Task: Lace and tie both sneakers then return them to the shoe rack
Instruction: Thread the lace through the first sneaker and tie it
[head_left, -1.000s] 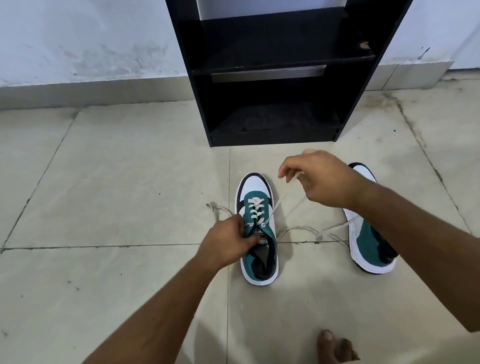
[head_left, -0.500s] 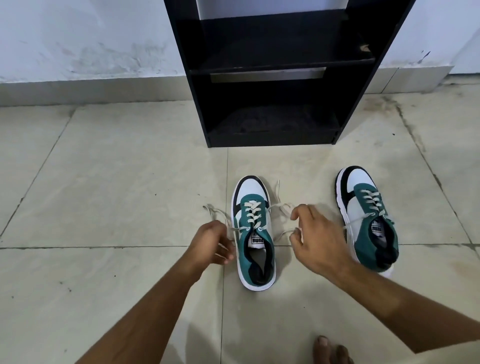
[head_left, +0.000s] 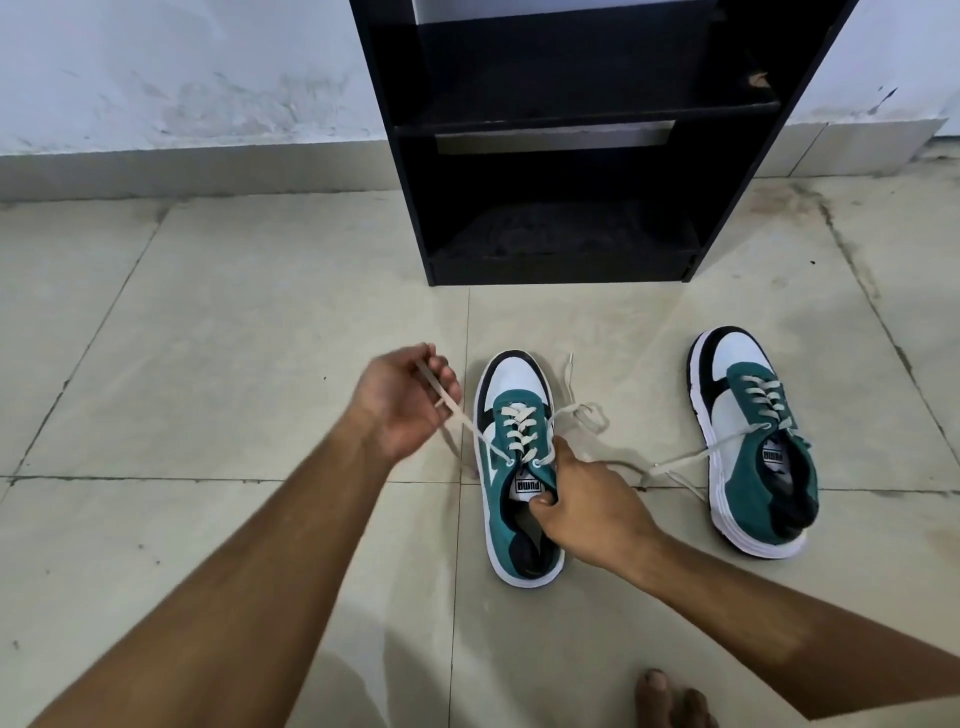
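Since half a second ago the left hand (head_left: 400, 400) has risen toward ten o'clock, its fingers (head_left: 448, 379) clamped on the left lace end (head_left: 467, 423), now drawn taut from the top eyelet. The right hand (head_left: 582, 512) has dropped onto the near sneaker (head_left: 519, 467), fingers closed on the tongue and collar, bracing it. Judgement: lacing is being snugged; no knot yet on either shoe. The near sneaker lies on the floor at centre, long axis along twelve to six, toe toward the shoe rack (head_left: 561, 156) at twelve. The second sneaker (head_left: 753, 441) sits at three o'clock, toe toward eleven, laces loose. The right lace end (head_left: 584, 410) lies slack.
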